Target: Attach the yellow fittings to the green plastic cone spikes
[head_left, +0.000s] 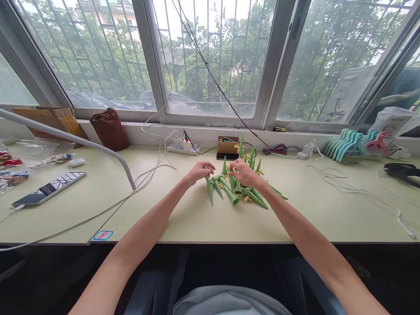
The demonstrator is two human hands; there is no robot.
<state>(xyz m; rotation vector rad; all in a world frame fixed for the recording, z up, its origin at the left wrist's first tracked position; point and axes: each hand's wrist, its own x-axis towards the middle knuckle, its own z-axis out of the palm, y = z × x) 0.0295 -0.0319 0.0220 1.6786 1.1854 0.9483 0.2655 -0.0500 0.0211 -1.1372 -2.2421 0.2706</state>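
Note:
A pile of green plastic watering spikes (234, 199) with small yellow valves lies at the middle of the table, some lying flat and a few standing point up. At its left side my left hand (198, 171) has curled fingers closed on the upper end of one green watering spike (210, 192), whose tip points down toward me. My right hand (244, 173) reaches over the pile from the right. Its thumb and fingers are bent around another green spike (231, 181), partly hidden by the fingers.
Behind the pile stands a phone on a brown stand (227, 148). A power strip (183, 148) and white cables lie to the left, with a phone (49, 189) farther out. Teal hangers (346, 146) stand at right. A grey lamp arm (82, 142) crosses the left side.

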